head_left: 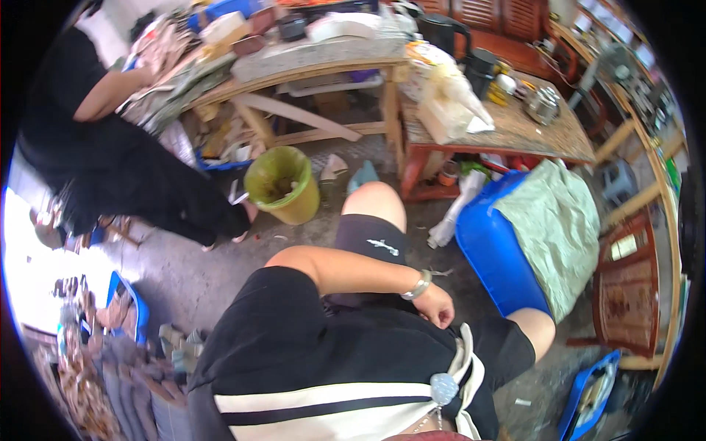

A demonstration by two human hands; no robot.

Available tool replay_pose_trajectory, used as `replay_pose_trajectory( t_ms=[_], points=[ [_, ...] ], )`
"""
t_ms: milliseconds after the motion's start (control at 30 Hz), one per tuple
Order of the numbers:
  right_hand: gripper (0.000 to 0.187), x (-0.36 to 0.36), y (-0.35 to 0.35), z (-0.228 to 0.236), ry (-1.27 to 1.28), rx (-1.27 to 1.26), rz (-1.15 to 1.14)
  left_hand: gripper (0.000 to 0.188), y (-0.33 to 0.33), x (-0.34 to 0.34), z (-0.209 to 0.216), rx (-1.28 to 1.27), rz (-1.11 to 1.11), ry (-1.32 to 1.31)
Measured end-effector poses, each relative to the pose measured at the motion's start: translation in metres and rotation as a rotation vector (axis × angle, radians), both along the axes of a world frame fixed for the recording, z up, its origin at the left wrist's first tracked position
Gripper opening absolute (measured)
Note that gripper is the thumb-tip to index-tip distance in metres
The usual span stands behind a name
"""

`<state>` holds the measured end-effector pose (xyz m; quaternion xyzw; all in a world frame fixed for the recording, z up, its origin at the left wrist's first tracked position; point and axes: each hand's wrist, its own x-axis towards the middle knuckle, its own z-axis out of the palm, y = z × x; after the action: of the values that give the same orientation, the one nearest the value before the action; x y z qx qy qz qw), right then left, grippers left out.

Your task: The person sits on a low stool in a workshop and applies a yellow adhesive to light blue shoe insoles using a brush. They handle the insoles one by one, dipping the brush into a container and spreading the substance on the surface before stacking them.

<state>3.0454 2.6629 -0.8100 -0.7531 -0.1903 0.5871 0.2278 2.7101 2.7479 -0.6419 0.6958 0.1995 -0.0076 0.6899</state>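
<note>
My left arm reaches across my lap, and a silver bracelet (418, 285) circles its wrist. The fingers of my left hand (435, 304) are curled down against dark clothing at my waist. Whatever they hold, if anything, is hidden. Close by hang the cream ties (471, 360) of my black top, with a pale round pendant (443, 389) on a chain below. My right hand is out of view. Beyond my knees stands a blue plastic tub (494, 242) partly covered by pale green cloth (555, 235).
A green waste bin (283, 184) stands ahead on the left. Behind it is a wooden workbench (316, 67) piled with cloth. A low table (515, 136) holds a kettle (441, 33) and bags. Another person (110, 147) in black works at left. A wooden chair (626, 287) stands right.
</note>
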Motion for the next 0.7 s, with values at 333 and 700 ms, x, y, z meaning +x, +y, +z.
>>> replay_pose_trajectory(
  t_ms=[333, 700],
  points=[
    [0.017, 0.017, -0.006, -0.028, -0.004, 0.02, 0.056, 0.016, -0.017, -0.001, 0.01, 0.065, 0.077, -0.018],
    [0.019, 0.006, 0.002, -0.028, -0.006, 0.051, 0.179, 0.022, -0.022, -0.038, 0.038, 0.037, 0.379, 0.168]
  ],
)
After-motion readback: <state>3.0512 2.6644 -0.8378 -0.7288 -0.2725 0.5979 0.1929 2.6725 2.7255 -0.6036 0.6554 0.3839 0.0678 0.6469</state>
